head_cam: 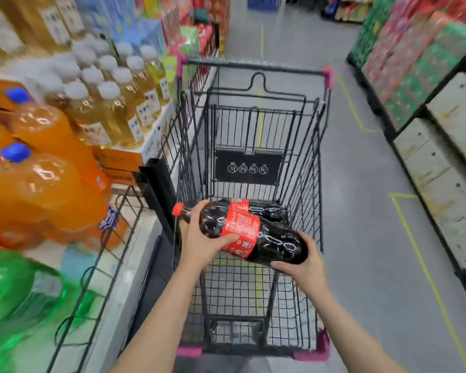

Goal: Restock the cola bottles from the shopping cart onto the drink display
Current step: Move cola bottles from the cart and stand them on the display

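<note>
Both forearms reach in from the bottom edge over the shopping cart [253, 68]. Left hand [202, 238] grips the cola bottle [253, 232] at the shoulder just behind the red cap [177, 209], fingers curled round it, thumb across the red label. Right hand [304, 267] cups the base end, fingers wrapped under it. Bottle is held above the cart basket, long axis roughly level, cap pointing left toward the drink display [65, 184], base toward the right and nearer the camera. Left hand is nearer the display, so the swing probably leads cap-first to the left. A second cola bottle [269, 210] lies in the basket just behind the held one, partly hidden.

Display sits just beside the cart's left side: orange soda bottles [43, 162] with blue caps, green bottles [8, 286] lower down, yellow bottles with white caps [113, 103] further back. A wire rack edge [113, 238] fronts it; whether it has an open cola slot is not visible. Grey aisle floor [374, 238] with yellow tape lines, stacked boxes [441, 157] to the right. View is blurred at the left.
</note>
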Demonstrator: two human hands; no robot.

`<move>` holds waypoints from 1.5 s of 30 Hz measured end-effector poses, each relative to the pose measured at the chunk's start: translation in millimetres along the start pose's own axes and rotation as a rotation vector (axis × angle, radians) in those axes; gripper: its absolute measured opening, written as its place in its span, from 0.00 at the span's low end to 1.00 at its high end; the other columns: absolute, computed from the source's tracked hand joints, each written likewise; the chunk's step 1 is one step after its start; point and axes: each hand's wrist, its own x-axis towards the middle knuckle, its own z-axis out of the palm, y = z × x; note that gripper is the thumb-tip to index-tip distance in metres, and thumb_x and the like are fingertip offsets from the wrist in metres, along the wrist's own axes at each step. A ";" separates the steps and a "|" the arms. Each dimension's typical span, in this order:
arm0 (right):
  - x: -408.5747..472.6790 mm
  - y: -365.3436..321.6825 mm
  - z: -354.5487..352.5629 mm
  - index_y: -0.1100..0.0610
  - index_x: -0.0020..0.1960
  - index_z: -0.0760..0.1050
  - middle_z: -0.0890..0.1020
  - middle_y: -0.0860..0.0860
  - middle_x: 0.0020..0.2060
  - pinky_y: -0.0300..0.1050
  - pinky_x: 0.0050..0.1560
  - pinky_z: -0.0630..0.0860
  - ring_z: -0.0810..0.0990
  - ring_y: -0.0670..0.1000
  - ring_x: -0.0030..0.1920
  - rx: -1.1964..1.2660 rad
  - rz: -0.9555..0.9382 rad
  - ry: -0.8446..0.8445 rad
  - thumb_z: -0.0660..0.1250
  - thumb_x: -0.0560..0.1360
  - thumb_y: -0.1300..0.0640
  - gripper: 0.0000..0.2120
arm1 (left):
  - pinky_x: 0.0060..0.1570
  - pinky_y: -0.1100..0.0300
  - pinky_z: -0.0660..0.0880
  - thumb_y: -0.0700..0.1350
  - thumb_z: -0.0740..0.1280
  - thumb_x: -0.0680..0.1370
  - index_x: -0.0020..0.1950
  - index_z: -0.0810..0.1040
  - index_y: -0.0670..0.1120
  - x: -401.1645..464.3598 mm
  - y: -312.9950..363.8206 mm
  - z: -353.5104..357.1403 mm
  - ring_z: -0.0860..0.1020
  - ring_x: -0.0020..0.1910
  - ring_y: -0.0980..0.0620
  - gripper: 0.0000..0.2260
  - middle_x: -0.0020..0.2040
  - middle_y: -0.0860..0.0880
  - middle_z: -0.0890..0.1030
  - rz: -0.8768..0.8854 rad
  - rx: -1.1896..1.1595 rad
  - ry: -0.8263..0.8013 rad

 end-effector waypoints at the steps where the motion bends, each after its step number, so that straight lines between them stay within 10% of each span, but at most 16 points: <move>1: -14.1 -3.8 -5.0 0.44 0.65 0.66 0.76 0.49 0.58 0.53 0.61 0.73 0.74 0.50 0.59 0.025 -0.006 0.012 0.81 0.47 0.44 0.49 | 0.60 0.55 0.70 0.50 0.82 0.56 0.65 0.64 0.65 -13.4 4.5 -6.6 0.70 0.60 0.50 0.43 0.64 0.48 0.65 0.024 -0.001 -0.006; 9: -118.4 -1.3 -22.7 0.46 0.66 0.67 0.77 0.50 0.57 0.55 0.61 0.73 0.74 0.54 0.59 0.047 -0.054 0.021 0.78 0.44 0.39 0.52 | 0.63 0.46 0.72 0.66 0.78 0.48 0.62 0.64 0.72 -119.0 9.0 -48.3 0.72 0.60 0.49 0.44 0.65 0.48 0.67 0.091 0.034 0.023; 15: -177.4 10.4 -32.9 0.39 0.58 0.69 0.78 0.46 0.54 0.51 0.56 0.75 0.78 0.54 0.56 0.137 -0.082 -0.060 0.84 0.48 0.52 0.42 | 0.66 0.62 0.55 0.56 0.66 0.76 0.72 0.47 0.67 -201.0 24.4 -56.1 0.58 0.72 0.55 0.33 0.75 0.48 0.58 0.223 -0.067 0.363; 21: -234.5 20.7 -54.5 0.34 0.53 0.69 0.77 0.44 0.55 0.49 0.53 0.75 0.78 0.52 0.52 0.233 -0.153 -0.150 0.84 0.51 0.55 0.38 | 0.67 0.71 0.52 0.45 0.57 0.82 0.77 0.41 0.53 -273.9 46.8 -56.9 0.54 0.65 0.77 0.31 0.70 0.67 0.50 0.347 -0.159 0.595; 26: -275.0 17.9 -65.6 0.42 0.59 0.69 0.77 0.46 0.57 0.50 0.62 0.73 0.77 0.49 0.58 0.219 -0.221 -0.246 0.83 0.55 0.58 0.39 | 0.62 0.65 0.65 0.47 0.59 0.81 0.72 0.57 0.53 -330.8 48.4 -70.8 0.69 0.65 0.51 0.21 0.68 0.49 0.68 0.328 -0.309 0.704; 32: -332.6 1.4 -47.3 0.42 0.59 0.66 0.77 0.42 0.49 0.50 0.38 0.79 0.79 0.48 0.39 0.259 -0.257 -0.433 0.80 0.61 0.61 0.35 | 0.55 0.58 0.73 0.40 0.58 0.81 0.59 0.69 0.53 -400.0 52.0 -124.3 0.79 0.51 0.55 0.10 0.48 0.56 0.78 0.409 -0.360 0.800; 38: -397.6 -26.6 -4.2 0.45 0.64 0.65 0.76 0.47 0.59 0.50 0.48 0.78 0.79 0.49 0.51 0.233 -0.378 -0.620 0.80 0.62 0.60 0.37 | 0.51 0.65 0.73 0.37 0.62 0.79 0.56 0.72 0.53 -477.7 62.1 -177.5 0.80 0.47 0.59 0.12 0.49 0.46 0.80 0.582 -0.353 0.979; 45: -507.3 -115.6 62.2 0.43 0.70 0.62 0.72 0.40 0.62 0.37 0.64 0.67 0.71 0.38 0.62 0.167 -0.839 -0.738 0.83 0.55 0.51 0.49 | 0.51 0.67 0.72 0.40 0.66 0.77 0.57 0.74 0.54 -549.0 73.3 -246.4 0.78 0.49 0.61 0.12 0.49 0.61 0.79 0.750 -0.029 0.935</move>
